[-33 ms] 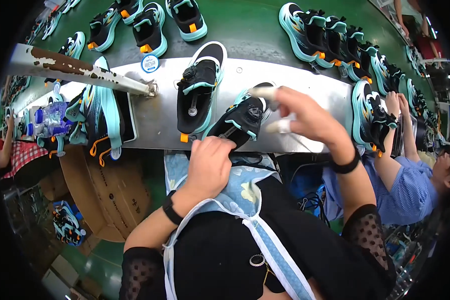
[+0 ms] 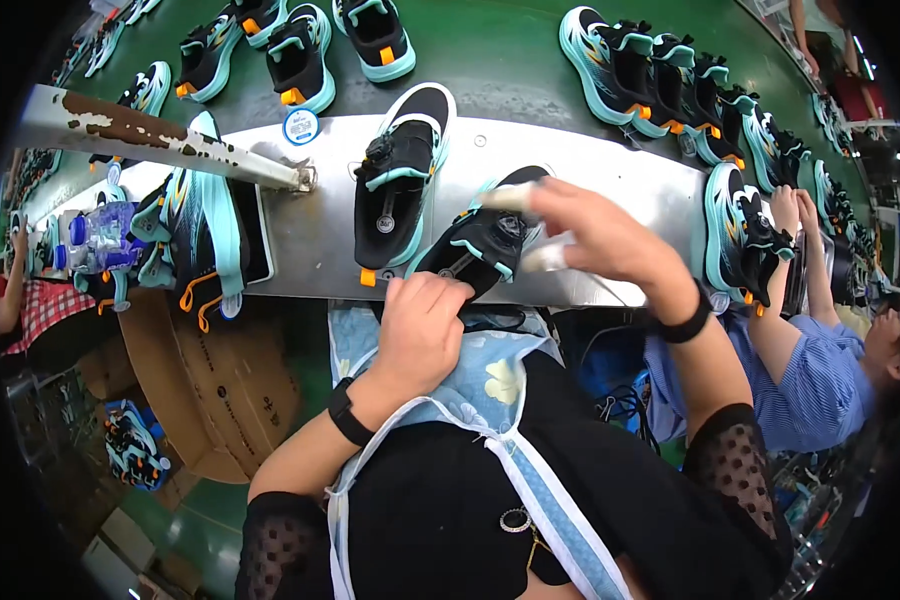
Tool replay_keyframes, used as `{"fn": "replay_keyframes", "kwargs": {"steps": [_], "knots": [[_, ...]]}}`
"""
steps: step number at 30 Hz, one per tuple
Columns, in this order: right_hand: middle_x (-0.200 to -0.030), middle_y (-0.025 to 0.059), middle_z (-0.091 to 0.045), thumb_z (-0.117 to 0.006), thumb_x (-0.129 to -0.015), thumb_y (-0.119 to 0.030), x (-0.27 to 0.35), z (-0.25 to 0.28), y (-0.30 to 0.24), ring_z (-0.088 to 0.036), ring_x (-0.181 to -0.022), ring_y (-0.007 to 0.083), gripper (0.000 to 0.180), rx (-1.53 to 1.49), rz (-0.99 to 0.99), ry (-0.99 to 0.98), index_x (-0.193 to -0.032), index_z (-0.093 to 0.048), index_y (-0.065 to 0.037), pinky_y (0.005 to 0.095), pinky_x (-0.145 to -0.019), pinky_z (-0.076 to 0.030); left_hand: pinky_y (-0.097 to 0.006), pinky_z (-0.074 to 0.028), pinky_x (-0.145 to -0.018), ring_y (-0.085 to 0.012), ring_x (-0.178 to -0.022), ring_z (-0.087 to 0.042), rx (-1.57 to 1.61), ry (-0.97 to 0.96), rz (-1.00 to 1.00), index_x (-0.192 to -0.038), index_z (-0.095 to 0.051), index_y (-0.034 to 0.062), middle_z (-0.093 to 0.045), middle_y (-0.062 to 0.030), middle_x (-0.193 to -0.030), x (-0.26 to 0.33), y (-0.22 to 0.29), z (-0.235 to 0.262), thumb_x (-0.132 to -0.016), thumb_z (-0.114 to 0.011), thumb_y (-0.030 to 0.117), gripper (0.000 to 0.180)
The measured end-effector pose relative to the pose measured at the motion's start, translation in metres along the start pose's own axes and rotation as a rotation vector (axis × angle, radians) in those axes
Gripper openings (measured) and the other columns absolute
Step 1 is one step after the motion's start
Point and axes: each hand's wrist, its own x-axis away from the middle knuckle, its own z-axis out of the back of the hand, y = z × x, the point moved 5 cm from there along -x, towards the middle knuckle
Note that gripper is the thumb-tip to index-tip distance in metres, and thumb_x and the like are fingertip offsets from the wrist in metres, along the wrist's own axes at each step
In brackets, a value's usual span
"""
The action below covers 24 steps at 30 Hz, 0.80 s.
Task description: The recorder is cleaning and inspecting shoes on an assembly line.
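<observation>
A black and turquoise sneaker (image 2: 490, 238) lies aslant at the near edge of the metal tabletop, toe pointing away to the right. My left hand (image 2: 422, 325) is closed on its heel, fingers curled over the collar. Above the sneaker's laced front hovers my right hand (image 2: 590, 230), open, with pale covers on the thumb and a finger, which are spread apart. Whether its fingertips touch the laces I cannot tell. Left of this sneaker stands a matching one (image 2: 395, 180), its opening toward me and an orange tab at its heel.
A chipped metal bar (image 2: 170, 140) crosses at the left, near more sneakers (image 2: 210, 220) and a plastic bottle (image 2: 105, 240). Several sneakers (image 2: 300, 60) line the green surface behind. At the right, a co-worker (image 2: 810, 370) handles another sneaker (image 2: 735, 230). A cardboard box (image 2: 215, 390) sits lower left.
My right hand has shifted slightly left over the sneaker's laces. My left hand stays on the heel.
</observation>
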Motion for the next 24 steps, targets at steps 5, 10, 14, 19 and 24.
{"fn": "replay_keyframes", "kwargs": {"steps": [5, 10, 14, 19, 24], "knots": [[-0.089, 0.0112, -0.058, -0.073, -0.066, -0.002, -0.04, -0.031, -0.018, -0.059, -0.079, 0.0313, 0.063, 0.19, 0.029, 0.064, -0.125, -0.058, -0.017, 0.0389, -0.068, -0.05, -0.042, -0.044, -0.074, -0.0332, -0.08, -0.056, 0.119, 0.011, -0.009, -0.091, -0.063, 0.0023, -0.06, -0.0118, -0.084, -0.008, -0.013, -0.011, -0.07, -0.053, -0.007, 0.025], [-0.08, 0.0108, -0.055, -0.061, -0.078, -0.008, -0.001, -0.059, -0.047, -0.06, -0.07, 0.0268, 0.029, 0.533, 0.039, 0.111, -0.105, -0.054, -0.002, 0.0387, -0.061, -0.051, -0.042, -0.045, -0.064, -0.0353, -0.071, -0.055, 0.087, 0.187, 0.101, -0.077, -0.058, 0.0005, -0.056, -0.0147, -0.075, -0.01, -0.021, -0.013, -0.076, -0.055, -0.004, 0.006], [-0.077, 0.011, -0.056, -0.061, -0.078, -0.01, -0.005, -0.069, -0.058, -0.061, -0.069, 0.0266, 0.027, 0.807, -0.015, 0.123, -0.102, -0.054, 0.0, 0.0374, -0.06, -0.051, -0.042, -0.044, -0.065, -0.0352, -0.07, -0.054, 0.097, 0.255, 0.164, -0.072, -0.052, -0.001, -0.052, -0.0156, -0.072, -0.019, -0.021, -0.009, -0.077, -0.052, -0.004, 0.005], [-0.078, 0.0145, -0.061, -0.066, -0.083, -0.016, 0.004, -0.022, -0.072, -0.065, -0.073, 0.0324, 0.037, 0.477, -0.039, -0.182, -0.116, -0.057, -0.002, 0.0416, -0.064, -0.052, -0.033, -0.047, -0.067, -0.0245, -0.071, -0.058, 0.316, 0.268, 0.13, -0.075, -0.058, 0.0004, -0.061, -0.0107, -0.079, 0.001, -0.036, 0.033, -0.076, -0.048, -0.011, 0.015], [-0.082, 0.0102, -0.068, -0.068, -0.087, -0.011, -0.079, 0.023, -0.055, -0.053, -0.065, 0.0187, 0.045, 0.04, 0.135, 0.074, -0.131, -0.061, -0.014, 0.0311, -0.065, -0.047, -0.025, -0.046, -0.07, -0.0114, -0.085, -0.053, 0.16, 0.387, 0.528, -0.127, -0.055, 0.0018, -0.061, -0.0091, -0.115, -0.007, -0.087, 0.06, -0.087, -0.063, 0.005, 0.04]]}}
